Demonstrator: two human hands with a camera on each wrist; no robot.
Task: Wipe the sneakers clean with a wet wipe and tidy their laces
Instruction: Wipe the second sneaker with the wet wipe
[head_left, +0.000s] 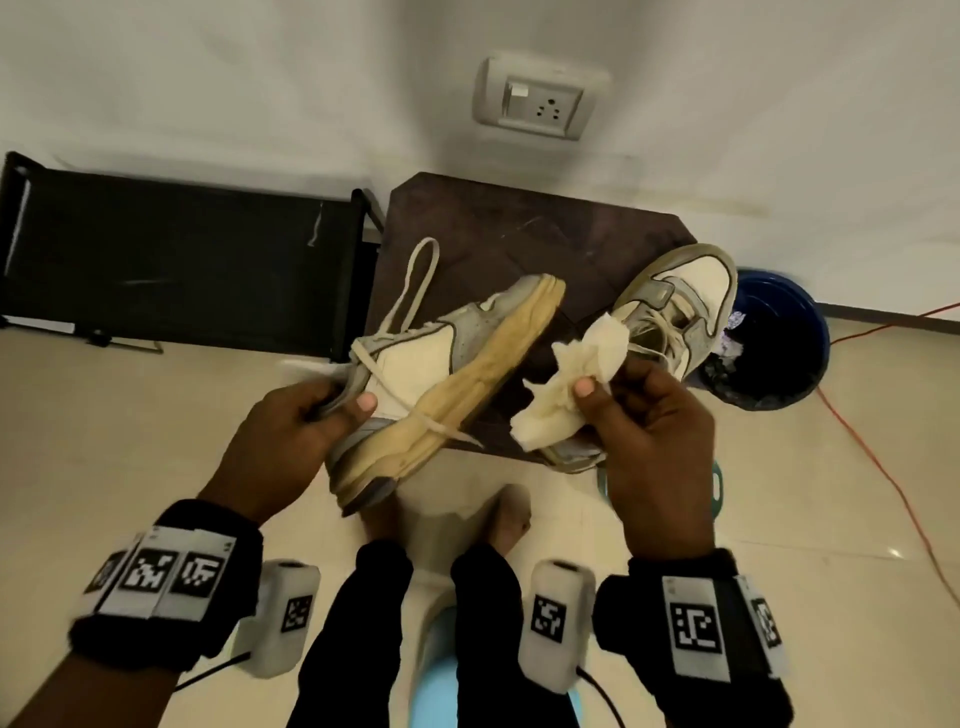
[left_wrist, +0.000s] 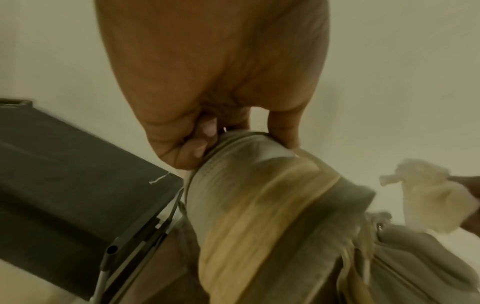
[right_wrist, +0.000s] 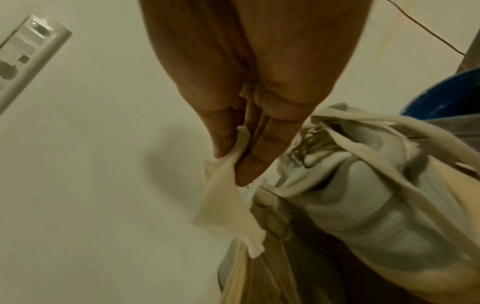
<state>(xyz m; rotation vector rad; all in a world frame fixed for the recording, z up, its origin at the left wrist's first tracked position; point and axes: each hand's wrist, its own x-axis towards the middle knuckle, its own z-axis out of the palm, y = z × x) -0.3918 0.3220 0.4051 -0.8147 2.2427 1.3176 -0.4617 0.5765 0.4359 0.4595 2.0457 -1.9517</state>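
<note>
The wiping step looks to be in hand, and the laces have not been tidied yet. The left hand (head_left: 291, 431) holds one sneaker (head_left: 447, 374) up at the centre of the head view, its grip curled round the heel collar with the thumb on the pale side panel, so that the shoe lies on its side and its yellowed sole edge faces the other hand. The right hand (head_left: 654, 441), right of centre, has its grip pinched on a crumpled wet wipe (head_left: 561, 389), thumb on top and fingers behind; the wipe sits just beside the sole but does not look to be touching it. A loose lace (head_left: 415, 280) loops up from the held shoe toward the upper middle of the frame, and another strand trails across the sole. The second sneaker (head_left: 675, 306) rests on the dark surface (head_left: 467, 218) at right centre, its toe pointing toward a blue basin (head_left: 789, 322) on the floor at the right edge. To my eye the next move calls for bringing the wipe against the stained sole edge and rubbing along its length while the left hand keeps the shoe steady; the trailing strand should be kept clear of the wipe's path.
</note>
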